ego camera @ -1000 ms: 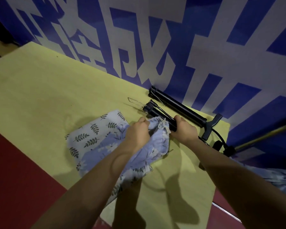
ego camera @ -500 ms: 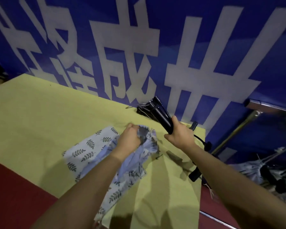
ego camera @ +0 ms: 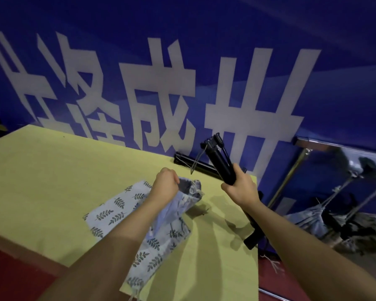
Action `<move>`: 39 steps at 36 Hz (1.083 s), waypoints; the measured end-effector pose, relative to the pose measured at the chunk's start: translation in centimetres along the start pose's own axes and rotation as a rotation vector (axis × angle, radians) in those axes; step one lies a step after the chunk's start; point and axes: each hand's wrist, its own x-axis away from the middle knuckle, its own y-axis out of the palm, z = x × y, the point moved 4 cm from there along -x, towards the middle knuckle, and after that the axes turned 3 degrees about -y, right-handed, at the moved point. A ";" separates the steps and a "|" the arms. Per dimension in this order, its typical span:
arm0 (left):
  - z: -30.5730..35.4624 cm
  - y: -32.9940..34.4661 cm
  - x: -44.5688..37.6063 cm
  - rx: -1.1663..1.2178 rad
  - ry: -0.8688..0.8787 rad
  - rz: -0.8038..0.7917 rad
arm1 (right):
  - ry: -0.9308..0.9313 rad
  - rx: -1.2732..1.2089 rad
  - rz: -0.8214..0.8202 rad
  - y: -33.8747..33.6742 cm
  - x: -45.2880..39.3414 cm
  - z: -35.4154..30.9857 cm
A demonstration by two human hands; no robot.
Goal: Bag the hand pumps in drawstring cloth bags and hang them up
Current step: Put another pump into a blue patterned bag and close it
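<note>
My right hand point(ego camera: 240, 187) grips a black hand pump point(ego camera: 220, 160) by its barrel and holds it tilted up off the yellow table point(ego camera: 52, 181), foot end high near the banner. The pump's lower end point(ego camera: 251, 240) hangs past the table's right edge. My left hand point(ego camera: 166, 184) pinches the rim of a light blue leaf-print drawstring bag point(ego camera: 117, 213) and holds its mouth point(ego camera: 189, 185) open, just left of the pump. A second black pump point(ego camera: 191, 164) lies on the table against the banner.
A blue banner with large white characters point(ego camera: 161, 94) stands right behind the table. To the right a metal rack point(ego camera: 291, 174) holds bagged bundles hanging point(ego camera: 313, 220). Red floor point(ego camera: 13, 274) lies at the near left.
My right hand has lifted the pump off the table and tilted it upward. My left hand has kept hold of the bag's rim, and the mouth now gapes wider.
</note>
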 end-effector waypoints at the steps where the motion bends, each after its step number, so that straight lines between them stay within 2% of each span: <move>1: -0.1 0.1 -0.1 -0.029 -0.038 -0.032 | 0.000 0.004 -0.008 0.0 0.3 0.1; 4: -0.2 0.3 0.0 -0.141 -0.027 -0.095 | -0.001 0.020 -0.043 0.1 1.0 0.2; 7: -0.1 0.3 0.3 -0.209 0.013 -0.090 | -0.012 0.024 -0.100 0.6 1.5 0.2; 11: 0.0 0.3 0.5 -0.191 -0.054 -0.067 | -0.041 0.105 -0.217 1.7 1.7 0.0; 16: -0.1 0.4 0.4 -0.071 0.039 -0.010 | -0.080 0.231 -0.336 3.2 1.8 -0.5; 22: 0.0 0.4 0.4 -0.052 0.224 -0.040 | -0.117 0.340 -0.396 3.9 1.7 -1.0; 26: -0.5 0.6 0.4 -0.089 0.238 -0.093 | -0.138 0.399 -0.432 4.7 1.0 -1.3; 30: -0.7 0.3 0.7 -0.090 0.285 -0.058 | -0.184 0.475 -0.460 5.1 0.1 -1.8; 35: 0.1 0.9 1.4 -0.191 0.380 -0.062 | -0.294 0.685 -0.484 5.6 -0.5 -3.0; 39: -0.3 2.1 1.7 -0.327 0.414 -0.137 | -0.310 0.750 -0.471 5.6 -1.1 -3.6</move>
